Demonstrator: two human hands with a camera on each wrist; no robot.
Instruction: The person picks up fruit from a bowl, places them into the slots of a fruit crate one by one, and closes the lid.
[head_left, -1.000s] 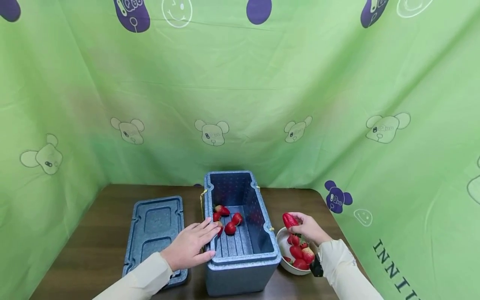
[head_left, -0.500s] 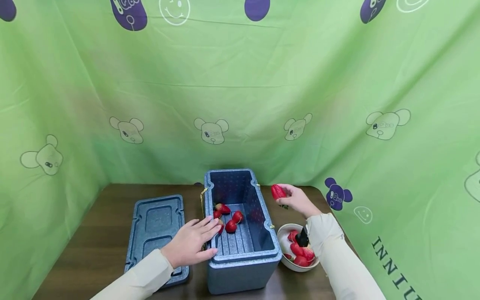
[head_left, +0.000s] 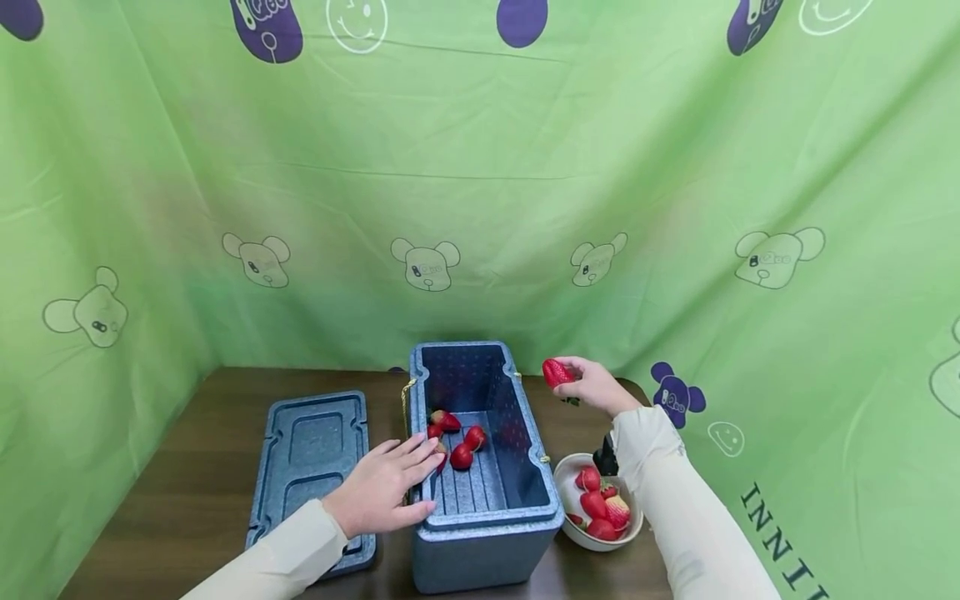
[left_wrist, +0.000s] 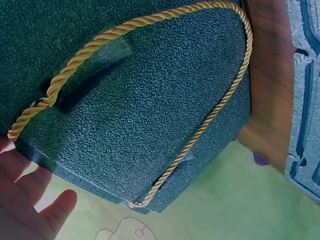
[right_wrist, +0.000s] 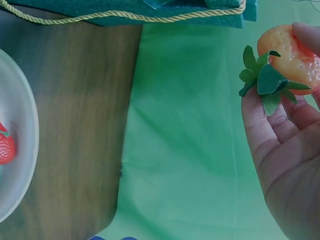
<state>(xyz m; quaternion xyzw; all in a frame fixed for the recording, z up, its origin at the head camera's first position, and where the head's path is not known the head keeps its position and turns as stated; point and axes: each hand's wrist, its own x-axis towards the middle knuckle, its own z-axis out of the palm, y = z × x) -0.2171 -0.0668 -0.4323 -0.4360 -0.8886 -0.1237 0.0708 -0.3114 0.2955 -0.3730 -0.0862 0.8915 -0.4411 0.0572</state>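
Observation:
In the head view, the right hand pinches a red strawberry in the air, right of a blue foam box. Up close in the right wrist view, that strawberry shows a pale shoulder and green leaves. The left hand rests on the box's left rim with its fingers extended over the inside. Several strawberries lie on the ribbed floor of the box, one partly hidden by the left fingertips. More strawberries fill a white bowl beside the box.
A blue lid lies flat on the wooden table, left of the box. Yellow rope hangs along the box's side. A green printed curtain encloses the table behind and at both sides.
The right hand has lifted the strawberry up from above the bowl and carried it away toward the far edge, slightly left. The left hand has stayed on the box rim.

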